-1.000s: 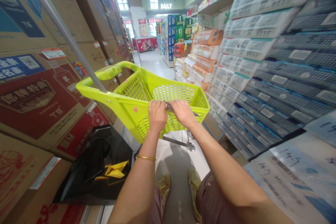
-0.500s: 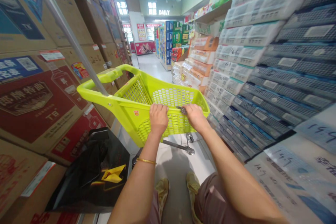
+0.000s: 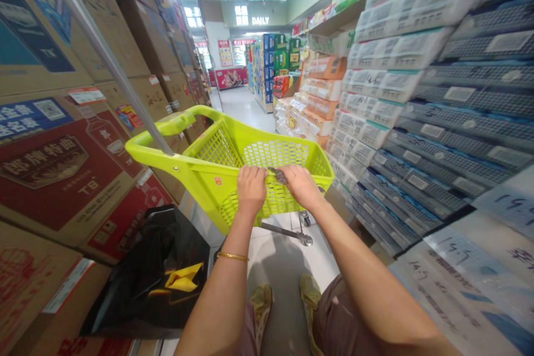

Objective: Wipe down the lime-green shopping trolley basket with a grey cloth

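Observation:
A lime-green shopping cart (image 3: 200,169) with lattice sides stands crosswise in front of me. My left hand (image 3: 251,189) is closed over the near top rim, its fingers curled to the inside. Just to its right, my right hand (image 3: 301,184) is closed on a small dark grey crumpled rag (image 3: 278,176), which presses on the same rim. Only a bit of the rag shows beside the fingers, so its full shape is hidden. The part of the basket that I can see into shows only its perforated green walls.
Stacked cartons (image 3: 45,161) line the left, with a black plastic bag (image 3: 158,272) and a yellow piece (image 3: 183,277) at their foot. Piled packs of tissue (image 3: 384,83) and dark blue packs (image 3: 450,122) crowd the right. A metal pole (image 3: 112,67) rises from the cart.
My right hand has slid left along the rim with the rag, closer to my left hand. My left hand stays on the rim, and the view has shifted slightly.

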`<state>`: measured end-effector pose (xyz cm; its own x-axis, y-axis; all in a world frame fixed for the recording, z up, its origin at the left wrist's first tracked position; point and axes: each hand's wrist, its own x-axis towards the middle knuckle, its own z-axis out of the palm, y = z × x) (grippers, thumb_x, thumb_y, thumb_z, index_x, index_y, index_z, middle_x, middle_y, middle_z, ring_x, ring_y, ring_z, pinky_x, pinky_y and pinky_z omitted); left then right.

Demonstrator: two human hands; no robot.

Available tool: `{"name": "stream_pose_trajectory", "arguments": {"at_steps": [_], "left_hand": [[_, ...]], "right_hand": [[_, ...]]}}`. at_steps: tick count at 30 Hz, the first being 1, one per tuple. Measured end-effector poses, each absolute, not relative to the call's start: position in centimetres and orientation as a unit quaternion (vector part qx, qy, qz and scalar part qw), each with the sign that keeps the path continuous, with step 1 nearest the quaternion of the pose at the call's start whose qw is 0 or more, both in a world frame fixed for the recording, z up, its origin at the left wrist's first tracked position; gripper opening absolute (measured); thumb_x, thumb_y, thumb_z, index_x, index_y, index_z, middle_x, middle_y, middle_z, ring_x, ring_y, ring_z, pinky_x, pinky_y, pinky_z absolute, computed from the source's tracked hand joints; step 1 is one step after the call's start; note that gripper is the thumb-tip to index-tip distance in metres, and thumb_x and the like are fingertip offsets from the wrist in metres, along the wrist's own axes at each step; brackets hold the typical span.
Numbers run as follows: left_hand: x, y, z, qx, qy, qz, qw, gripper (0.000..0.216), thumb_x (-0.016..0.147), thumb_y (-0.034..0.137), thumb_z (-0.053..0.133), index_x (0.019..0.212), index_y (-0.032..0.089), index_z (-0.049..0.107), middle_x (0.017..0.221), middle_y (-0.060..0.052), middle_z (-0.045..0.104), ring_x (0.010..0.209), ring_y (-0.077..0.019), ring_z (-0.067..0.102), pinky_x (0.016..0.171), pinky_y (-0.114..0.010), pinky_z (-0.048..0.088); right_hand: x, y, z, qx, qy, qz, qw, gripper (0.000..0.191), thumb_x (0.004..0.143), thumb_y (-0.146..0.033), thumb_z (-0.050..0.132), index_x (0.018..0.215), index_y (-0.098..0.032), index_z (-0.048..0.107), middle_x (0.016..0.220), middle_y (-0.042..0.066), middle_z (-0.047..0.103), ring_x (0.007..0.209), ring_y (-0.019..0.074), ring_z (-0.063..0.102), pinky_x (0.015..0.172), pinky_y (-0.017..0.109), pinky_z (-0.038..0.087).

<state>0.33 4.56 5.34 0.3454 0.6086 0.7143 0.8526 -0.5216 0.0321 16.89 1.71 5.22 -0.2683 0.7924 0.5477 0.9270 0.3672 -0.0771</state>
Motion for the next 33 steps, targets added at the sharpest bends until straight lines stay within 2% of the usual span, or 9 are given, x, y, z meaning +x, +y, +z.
{"name": "stream_pose_trajectory", "arguments": {"at_steps": [5, 11, 19, 24, 29, 33], "left_hand": [[0.8, 4.6, 5.1, -0.796, -0.457, -0.351, 0.187, 0.025, 0.089, 0.023, 0.035, 0.08, 0.021, 0.058, 0.079, -0.005, 0.058, 0.085, -0.0217, 0.049, 0.094, -0.037, 0.032], [1.5, 4.5, 5.1, -0.77, -0.48, -0.377, 0.186, 0.023, 0.087, 0.021, 0.04, 0.073, 0.021, 0.058, 0.074, -0.005, 0.058, 0.081, -0.0221, 0.05, 0.092, -0.037, 0.033], [1.2, 4.5, 5.2, -0.778, -0.477, -0.365, 0.184, 0.021, 0.084, 0.015, 0.039, 0.081, 0.02, 0.059, 0.077, -0.005, 0.059, 0.083, -0.0216, 0.05, 0.095, -0.037, 0.032], [0.9, 4.6, 5.3, -0.792, -0.462, -0.35, 0.193, 0.023, 0.088, 0.022, 0.037, 0.081, 0.02, 0.059, 0.078, -0.005, 0.059, 0.084, -0.0214, 0.05, 0.094, -0.037, 0.032], [1.2, 4.5, 5.3, -0.792, -0.464, -0.343, 0.197, 0.025, 0.089, 0.023, 0.036, 0.079, 0.02, 0.059, 0.078, -0.006, 0.059, 0.084, -0.022, 0.05, 0.09, -0.037, 0.034], [1.8, 4.2, 5.2, -0.786, -0.471, -0.35, 0.194, 0.024, 0.088, 0.023, 0.038, 0.077, 0.02, 0.059, 0.076, -0.006, 0.059, 0.082, -0.0222, 0.05, 0.089, -0.037, 0.035]], "right_hand": [[20.0, 0.9, 4.9, -0.572, -0.766, -0.104, 0.273, 0.032, 0.086, -0.023, 0.047, 0.116, -0.017, 0.051, 0.109, 0.01, 0.058, 0.101, 0.0221, 0.048, 0.083, 0.033, 0.037], [17.8, 0.7, 5.7, -0.59, -0.763, -0.115, 0.237, 0.036, 0.084, -0.008, 0.037, 0.116, -0.016, 0.051, 0.108, 0.011, 0.059, 0.098, 0.0225, 0.046, 0.084, 0.034, 0.033], [13.4, 1.6, 6.4, -0.57, -0.771, -0.103, 0.265, 0.031, 0.09, -0.019, 0.034, 0.116, -0.019, 0.051, 0.11, 0.009, 0.059, 0.097, 0.0223, 0.046, 0.084, 0.034, 0.032], [15.8, 1.6, 6.2, -0.547, -0.792, -0.082, 0.26, 0.033, 0.089, -0.019, 0.038, 0.12, -0.019, 0.049, 0.112, 0.009, 0.058, 0.101, 0.0207, 0.047, 0.086, 0.032, 0.034], [19.4, 0.9, 5.9, -0.589, -0.764, -0.081, 0.251, 0.033, 0.085, -0.027, 0.051, 0.116, -0.017, 0.051, 0.109, 0.01, 0.059, 0.101, 0.0216, 0.05, 0.084, 0.032, 0.037], [19.8, 0.6, 6.0, -0.622, -0.743, -0.086, 0.232, 0.029, 0.084, -0.024, 0.051, 0.113, -0.016, 0.053, 0.109, 0.011, 0.06, 0.1, 0.0225, 0.05, 0.083, 0.032, 0.037]]}}
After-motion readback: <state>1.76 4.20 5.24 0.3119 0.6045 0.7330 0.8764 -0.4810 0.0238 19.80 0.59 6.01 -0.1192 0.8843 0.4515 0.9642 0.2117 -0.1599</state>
